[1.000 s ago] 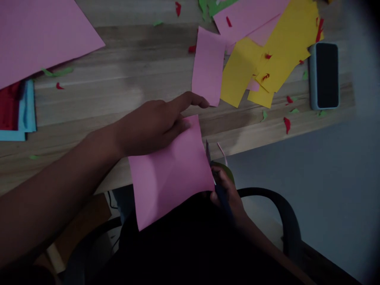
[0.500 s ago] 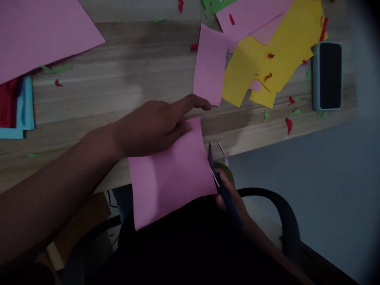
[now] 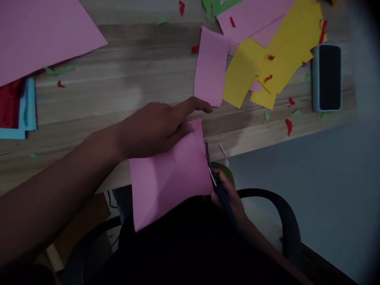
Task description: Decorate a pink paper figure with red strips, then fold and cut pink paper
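Note:
A pink sheet of paper [image 3: 169,178] hangs partly over the table's front edge, creased at its lower left. My left hand [image 3: 151,128] grips its far edge, the thumb on the sheet and the index finger stretched out past it; the other fingers are hidden. Dark-handled scissors [image 3: 219,192] are in my right hand [image 3: 230,194], with the blades lying along the sheet's right edge. A thin pink strip [image 3: 223,153] is just beyond the blades.
Pink [image 3: 210,69] and yellow [image 3: 242,75] paper pieces lie on the wooden table [image 3: 118,91], among red and green scraps. A phone [image 3: 330,77] rests at the right. A large pink sheet [image 3: 44,33] and folded blue paper [image 3: 31,105] are at left. Chair armrests [image 3: 282,209] flank me.
The scissors and my right hand have shifted slightly left, closer along the sheet's right edge. My left hand keeps its hold on the sheet.

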Motion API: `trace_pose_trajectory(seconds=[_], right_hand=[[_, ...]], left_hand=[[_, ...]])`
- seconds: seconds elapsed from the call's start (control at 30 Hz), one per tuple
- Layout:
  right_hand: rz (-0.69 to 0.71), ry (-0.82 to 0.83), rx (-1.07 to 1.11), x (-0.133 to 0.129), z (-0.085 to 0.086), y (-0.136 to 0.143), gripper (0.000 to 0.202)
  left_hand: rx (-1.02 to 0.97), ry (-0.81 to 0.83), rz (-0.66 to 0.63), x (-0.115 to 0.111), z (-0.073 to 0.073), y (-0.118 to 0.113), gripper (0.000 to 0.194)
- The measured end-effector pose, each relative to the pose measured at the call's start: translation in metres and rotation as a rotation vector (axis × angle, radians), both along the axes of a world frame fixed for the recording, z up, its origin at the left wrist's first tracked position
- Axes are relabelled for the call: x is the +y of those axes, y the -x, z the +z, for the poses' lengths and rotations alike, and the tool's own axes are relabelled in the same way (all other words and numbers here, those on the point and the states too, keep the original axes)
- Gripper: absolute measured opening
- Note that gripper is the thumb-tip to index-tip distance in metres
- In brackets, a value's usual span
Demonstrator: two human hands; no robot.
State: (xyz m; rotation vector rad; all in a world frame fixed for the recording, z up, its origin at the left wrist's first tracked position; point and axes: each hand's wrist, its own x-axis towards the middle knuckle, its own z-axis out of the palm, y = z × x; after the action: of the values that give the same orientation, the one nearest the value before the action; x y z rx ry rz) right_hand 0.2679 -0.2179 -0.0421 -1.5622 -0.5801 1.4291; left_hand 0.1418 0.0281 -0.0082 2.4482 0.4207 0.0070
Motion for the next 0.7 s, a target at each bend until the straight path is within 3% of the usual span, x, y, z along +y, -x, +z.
trace_pose_trajectory(seconds=[0.7], right_hand=[[-0.073,0.008,0.101,-0.0039,-0.0047,0.0079,0.036]], left_hand=[[0.002,0.003,0.015,0.0015,-0.0007,0.0009,0.042]])
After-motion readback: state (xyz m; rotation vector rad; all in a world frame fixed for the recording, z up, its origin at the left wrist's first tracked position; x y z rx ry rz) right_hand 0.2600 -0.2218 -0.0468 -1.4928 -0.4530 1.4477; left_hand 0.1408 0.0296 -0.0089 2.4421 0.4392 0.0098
